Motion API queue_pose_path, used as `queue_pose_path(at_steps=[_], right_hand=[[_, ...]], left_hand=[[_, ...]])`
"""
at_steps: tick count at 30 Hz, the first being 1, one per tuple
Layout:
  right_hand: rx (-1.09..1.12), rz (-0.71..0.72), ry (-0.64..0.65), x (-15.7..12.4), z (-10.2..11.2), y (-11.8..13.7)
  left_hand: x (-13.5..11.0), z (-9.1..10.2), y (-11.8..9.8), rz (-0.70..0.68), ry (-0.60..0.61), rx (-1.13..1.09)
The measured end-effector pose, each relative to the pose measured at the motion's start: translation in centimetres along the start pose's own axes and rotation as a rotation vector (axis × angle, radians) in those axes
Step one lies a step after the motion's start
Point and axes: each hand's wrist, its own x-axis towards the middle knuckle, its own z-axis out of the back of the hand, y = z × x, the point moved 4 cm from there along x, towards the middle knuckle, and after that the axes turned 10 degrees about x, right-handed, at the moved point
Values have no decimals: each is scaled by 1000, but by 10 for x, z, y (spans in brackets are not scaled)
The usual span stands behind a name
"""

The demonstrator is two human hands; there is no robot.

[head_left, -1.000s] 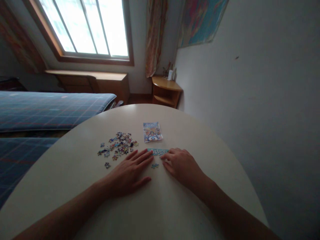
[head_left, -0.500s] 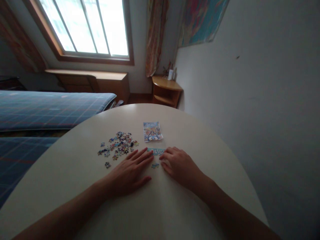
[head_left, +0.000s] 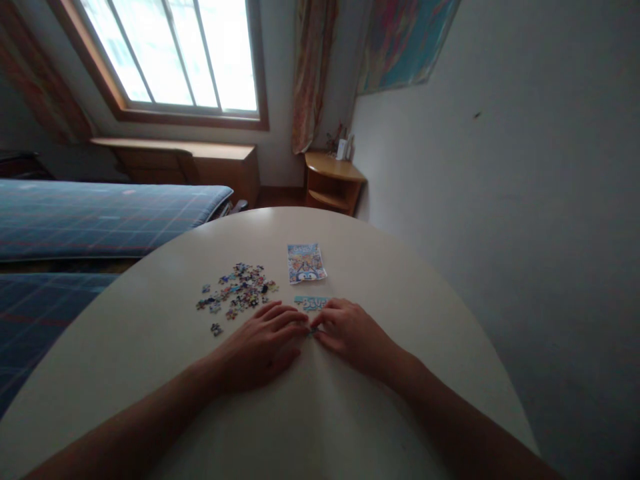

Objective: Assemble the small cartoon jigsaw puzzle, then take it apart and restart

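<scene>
On the round white table, a joined strip of blue jigsaw pieces with pale lettering lies just beyond my hands. Small blue jigsaw pieces sit between my fingertips, mostly covered by them. My right hand pinches these pieces between thumb and fingers. My left hand rests on the table with its fingers stretched toward them, its fingertips at their left edge. A heap of loose jigsaw pieces lies to the left beyond my left hand. Behind the strip is a picture sheet or packet with a blue cartoon figure.
The white table has a curved far edge. One jigsaw piece lies apart, left of my left hand. A bed with a blue plaid mattress stands at the left, and a wooden corner shelf behind the table.
My left fingers have drawn back from the lettered strip toward the small pieces. My right hand has moved slightly left and closed on those pieces.
</scene>
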Motion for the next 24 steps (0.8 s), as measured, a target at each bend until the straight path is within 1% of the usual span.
queue_pose_path(at_steps=[5, 10, 13, 17, 19, 24], right_hand=[[2, -44, 0, 1, 1, 0], [-16, -37, -16, 2, 1, 1], [-34, -40, -54, 3, -2, -1], [-62, -41, -126, 6, -4, -5], [-72, -36, -149, 8, -4, -6], [-83, -29, -191, 9, -1, -9]], left_hand=[[0, 0, 0, -3, -20, 5], [-1, 0, 1, 8, -37, 1], [-1, -2, 2, 21, -36, -3], [-3, -6, 6, 91, -41, 18], [-5, -8, 7, 108, -22, 35], [-6, -11, 7, 89, 75, 54]])
